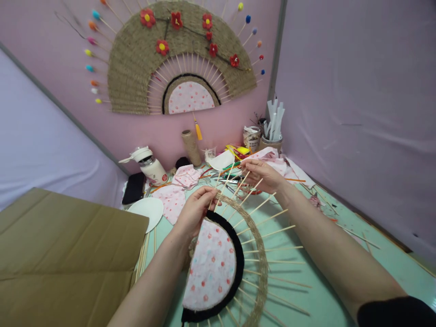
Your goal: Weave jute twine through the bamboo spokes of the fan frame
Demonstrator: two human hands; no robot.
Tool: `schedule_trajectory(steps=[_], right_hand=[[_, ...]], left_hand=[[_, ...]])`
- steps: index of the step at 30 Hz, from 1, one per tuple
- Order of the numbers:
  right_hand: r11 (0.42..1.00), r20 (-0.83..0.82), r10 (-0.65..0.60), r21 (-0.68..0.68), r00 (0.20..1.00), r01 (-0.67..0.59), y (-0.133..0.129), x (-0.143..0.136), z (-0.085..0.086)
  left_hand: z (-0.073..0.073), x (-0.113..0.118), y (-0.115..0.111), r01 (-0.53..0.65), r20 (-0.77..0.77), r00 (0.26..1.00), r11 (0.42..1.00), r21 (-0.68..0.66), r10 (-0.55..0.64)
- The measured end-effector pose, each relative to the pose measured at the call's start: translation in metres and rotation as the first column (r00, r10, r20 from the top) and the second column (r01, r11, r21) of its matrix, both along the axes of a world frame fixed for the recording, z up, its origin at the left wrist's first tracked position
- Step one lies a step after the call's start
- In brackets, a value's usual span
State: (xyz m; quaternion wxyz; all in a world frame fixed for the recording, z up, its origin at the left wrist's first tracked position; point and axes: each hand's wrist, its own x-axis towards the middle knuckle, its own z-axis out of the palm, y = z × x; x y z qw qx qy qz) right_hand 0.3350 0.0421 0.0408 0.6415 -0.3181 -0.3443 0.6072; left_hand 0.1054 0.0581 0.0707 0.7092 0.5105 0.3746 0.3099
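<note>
A half-round piece (213,265) of pink flowered cloth with a black rim stands tilted over the table. Thin wooden sticks (274,261) fan out from it, and a band of woven twine (261,240) runs across them. My left hand (197,206) pinches the upper end of the twine band and the sticks there. Higher and to the right, my right hand (260,175) has its fingers drawn together near the tips of the upper sticks; whatever strand lies between them is too small to make out.
A large finished fan (129,68) hangs on the pink wall. Cardboard (68,240) lies at the left, by a white bottle (153,170) and a black phone (134,188). Behind my hands are a twine roll (191,147), cloth scraps, scissors and a jar (270,141) of white strips.
</note>
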Motion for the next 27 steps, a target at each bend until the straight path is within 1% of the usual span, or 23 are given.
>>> schedule_trajectory(steps=[4, 7, 13, 17, 20, 22, 25, 27], right_hand=[[0.995, -0.092, 0.072, -0.059, 0.993, -0.077, 0.008, 0.0, -0.017], [0.989, -0.132, 0.115, -0.078, 0.984, -0.126, 0.012, -0.002, -0.024], [0.976, -0.044, 0.201, -0.07, 0.979, -0.204, 0.008, -0.004, -0.02], [0.973, 0.006, 0.232, -0.024, 0.973, -0.231, 0.004, -0.006, -0.019], [0.937, 0.086, 0.347, 0.005, 0.934, -0.348, 0.001, -0.006, -0.019], [0.909, 0.151, 0.412, 0.0, 0.898, -0.417, -0.001, -0.006, -0.019], [0.894, 0.22, 0.44, -0.024, 0.871, -0.447, -0.004, -0.005, -0.017], [0.89, 0.254, 0.447, -0.031, 0.858, -0.455, -0.005, -0.006, -0.015]], left_hand=[[0.004, -0.004, 0.004, -0.03, -0.004, 1.0, 0.999, 0.042, 0.03], [0.006, -0.005, 0.005, -0.038, 0.007, 0.999, 0.997, 0.074, 0.038], [0.01, -0.01, 0.007, -0.102, 0.039, 0.994, 0.992, 0.074, 0.099], [0.014, -0.014, 0.011, -0.123, 0.077, 0.99, 0.989, 0.083, 0.116], [0.015, -0.016, 0.013, -0.134, 0.085, 0.988, 0.987, 0.085, 0.127], [0.016, -0.017, 0.014, -0.133, 0.077, 0.989, 0.988, 0.083, 0.127], [0.019, -0.02, 0.015, -0.12, 0.072, 0.991, 0.99, 0.069, 0.115], [0.02, -0.022, 0.016, -0.082, 0.062, 0.995, 0.996, 0.029, 0.08]])
